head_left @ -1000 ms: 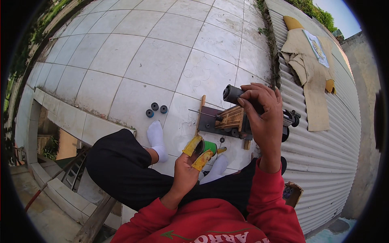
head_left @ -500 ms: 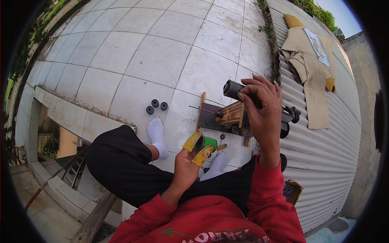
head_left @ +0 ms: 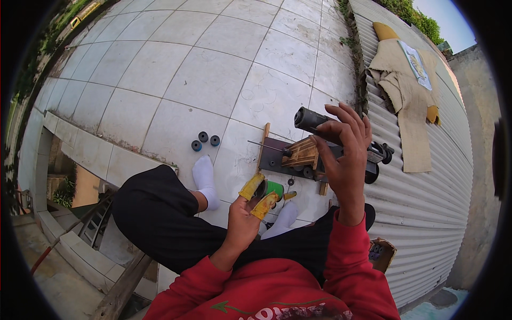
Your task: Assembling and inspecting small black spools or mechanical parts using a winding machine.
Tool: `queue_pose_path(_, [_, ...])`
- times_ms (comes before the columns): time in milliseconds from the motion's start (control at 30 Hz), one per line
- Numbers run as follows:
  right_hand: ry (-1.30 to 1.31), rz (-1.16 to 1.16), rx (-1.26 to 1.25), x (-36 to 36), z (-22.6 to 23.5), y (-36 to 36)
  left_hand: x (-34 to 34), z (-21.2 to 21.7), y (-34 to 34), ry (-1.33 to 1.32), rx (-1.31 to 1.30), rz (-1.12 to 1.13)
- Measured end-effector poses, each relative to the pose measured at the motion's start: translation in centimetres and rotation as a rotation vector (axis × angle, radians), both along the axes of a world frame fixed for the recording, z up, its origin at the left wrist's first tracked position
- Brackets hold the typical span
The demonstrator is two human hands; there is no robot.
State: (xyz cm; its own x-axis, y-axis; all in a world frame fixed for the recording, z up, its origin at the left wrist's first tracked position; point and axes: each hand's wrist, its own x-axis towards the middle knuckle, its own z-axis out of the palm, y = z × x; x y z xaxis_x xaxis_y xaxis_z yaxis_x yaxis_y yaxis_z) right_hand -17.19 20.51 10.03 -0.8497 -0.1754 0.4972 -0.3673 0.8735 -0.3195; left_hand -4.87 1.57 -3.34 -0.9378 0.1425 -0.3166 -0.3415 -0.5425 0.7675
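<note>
The left hand (head_left: 242, 221), nearest, is closed on a green roll (head_left: 273, 188), its thumb and forefinger wrapped in yellow tape. Beyond it and to the right, the right hand (head_left: 344, 160) grips a dark cylinder (head_left: 312, 120), long axis slanting up-left, held above the wooden jig (head_left: 301, 154) on the tiled floor (head_left: 202, 80).

A dark cylindrical roller (head_left: 311, 118) is held up off the floor, tilted, its round end facing up-left. A small green container (head_left: 274, 188) sits low between yellow-taped fingers (head_left: 264, 205).
</note>
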Motion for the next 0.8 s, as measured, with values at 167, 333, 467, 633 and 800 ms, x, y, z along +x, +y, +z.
queue_pose_path(167, [-0.002,0.002,0.011,-0.5,0.4,0.3,-0.1,0.3,0.0,-0.008,-0.019,-0.008])
queue_pose_path(333, [0.044,0.050,0.054,-0.8,-0.4,0.4,-0.1,0.2,0.0,-0.038,-0.023,-0.027])
queue_pose_path(467, [0.113,0.091,0.091,0.8,-0.5,0.1,-0.3,0.2,-0.2,-0.061,0.024,-0.014])
queue_pose_path(633, [-0.140,0.188,-0.278,6.0,-0.3,0.6,-0.6,0.5,-0.4,-0.110,0.086,0.007])
queue_pose_path(800, [-0.604,0.147,-0.765,9.0,-2.8,1.4,-0.6,0.7,-0.3,-0.125,0.163,0.017])
